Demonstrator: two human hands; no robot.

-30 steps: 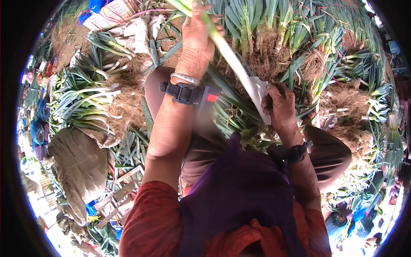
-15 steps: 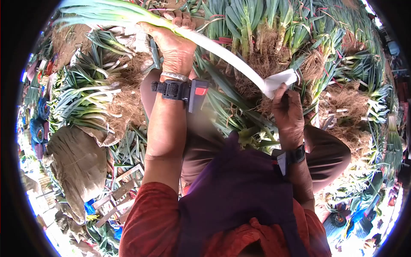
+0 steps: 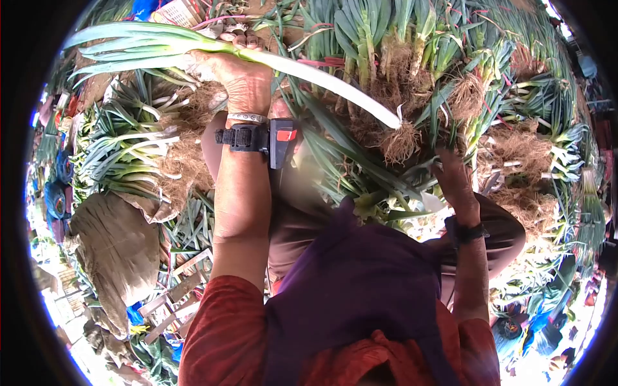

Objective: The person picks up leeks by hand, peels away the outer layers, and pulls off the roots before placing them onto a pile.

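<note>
A leek with a long white shaft and green leaves spreading to the left is in my left hand, whose fingers wrap round it where white turns to green. Its white end points down to the right, with a tuft of brown roots at the tip. Below and right of that tip is my right hand, apart from the leek, its fingers loosely extended and partly in shadow. A white scrap lies just under it among leaves.
Rooted leeks stand bunched in front of me. More leeks lie at the left and right, roots turned inward. A brown cloth and a wooden crate are at the lower left.
My right hand has let go of the loose white outer layer at the leek's end and moved down to the right. My left hand has shifted slightly left with the leek.
</note>
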